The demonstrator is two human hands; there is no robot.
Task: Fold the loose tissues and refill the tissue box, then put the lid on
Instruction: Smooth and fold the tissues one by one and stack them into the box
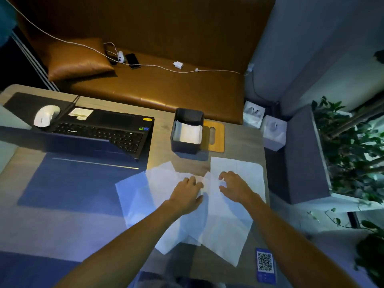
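Note:
Several loose white tissues (143, 194) lie flat and overlapping on the wooden table (162, 125). My left hand (186, 194) rests palm-down on the middle sheets, fingers together. My right hand (233, 186) hovers over or touches a tissue (234, 165) to the right, fingers curled and spread. Behind them stands the dark open tissue box (187, 132) with white tissue inside. The wooden lid (215, 136) with an oval slot lies flat just right of the box.
An open laptop (99, 129) and a white mouse (45, 116) on a dark pad fill the table's left. A QR-code card (265, 265) lies at the near right edge. Two white tissue cubes (274, 132) stand beyond the table's right side, beside a planter (353, 146).

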